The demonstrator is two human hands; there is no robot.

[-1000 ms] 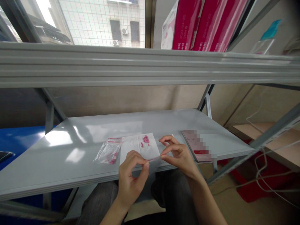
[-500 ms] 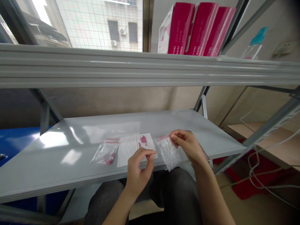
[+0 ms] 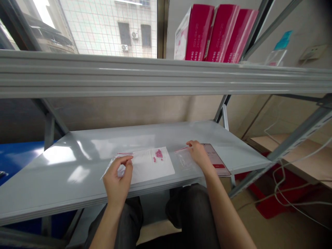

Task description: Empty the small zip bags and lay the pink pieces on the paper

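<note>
My right hand pinches the red-striped top edge of a clear zip bag, which lies nearly flat near the table's front edge. My left hand hovers over a second zip bag at the left, thumb and forefinger curved toward each other with a small gap. That hand covers most of this bag, including the pink beads inside it. Between the hands a white sheet lies flat. On its upper right part sit a cluster of pink beads and several loose ones.
A phone with a lit screen lies beside my right hand, at the table's front edge. The grey table runs under a shelf beam. Pink boxes and a blue-capped bottle stand above. White cables hang at right.
My left hand has moved left, from the sheet to the left zip bag. My right hand has moved slightly left and up, and its bag now lies flatter on the table, uncovering the phone.
</note>
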